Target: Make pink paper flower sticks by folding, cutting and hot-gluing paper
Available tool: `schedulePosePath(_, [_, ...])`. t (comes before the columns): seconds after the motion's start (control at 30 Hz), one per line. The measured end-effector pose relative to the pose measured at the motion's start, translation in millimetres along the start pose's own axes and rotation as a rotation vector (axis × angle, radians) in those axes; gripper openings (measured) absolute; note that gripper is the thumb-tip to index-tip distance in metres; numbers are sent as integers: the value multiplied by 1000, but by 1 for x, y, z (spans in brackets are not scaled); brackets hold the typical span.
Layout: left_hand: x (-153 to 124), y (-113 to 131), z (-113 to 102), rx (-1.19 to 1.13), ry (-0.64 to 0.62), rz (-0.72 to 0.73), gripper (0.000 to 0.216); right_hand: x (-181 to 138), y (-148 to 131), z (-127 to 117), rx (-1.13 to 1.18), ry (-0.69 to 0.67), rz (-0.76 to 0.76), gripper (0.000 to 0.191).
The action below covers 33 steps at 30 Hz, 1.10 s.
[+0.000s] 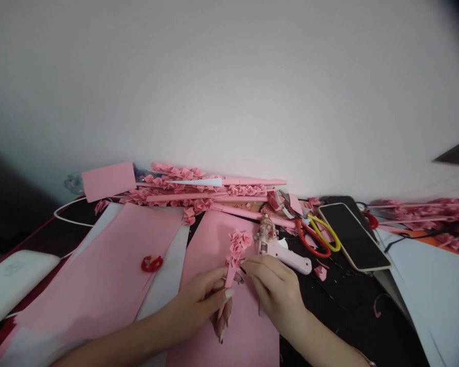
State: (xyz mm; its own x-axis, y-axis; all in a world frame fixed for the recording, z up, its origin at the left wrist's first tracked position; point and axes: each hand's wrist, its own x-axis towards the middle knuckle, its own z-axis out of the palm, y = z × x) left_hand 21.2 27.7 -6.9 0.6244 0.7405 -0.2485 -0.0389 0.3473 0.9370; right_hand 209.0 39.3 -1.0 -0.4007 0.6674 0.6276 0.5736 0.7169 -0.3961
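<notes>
Paper flowers (237,248) in left hand (205,299), white device (13,286), logo (13,268) blurred

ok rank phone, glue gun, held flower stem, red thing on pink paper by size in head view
1. Phone
2. Flower stem and glue gun: too alike to rank, the stem being partly hidden
3. Red thing

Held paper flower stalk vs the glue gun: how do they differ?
Hold: the flower stalk is in the left hand; the glue gun lies just beyond the right hand.
Pose: the stalk points away from the person; the gun's handle runs off to the right.
Look: the stalk carries folded blossoms at its far end, while the gun is plain-handled with a lumpy, crusted end.
Shared: both pinkish, the gun paler.
</notes>
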Motion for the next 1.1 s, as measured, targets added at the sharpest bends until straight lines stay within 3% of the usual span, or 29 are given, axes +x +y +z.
schedulePosePath(1.1, [-1,0,-1,-11,-11,-5,24,-1,0,1,26,-17,7,22])
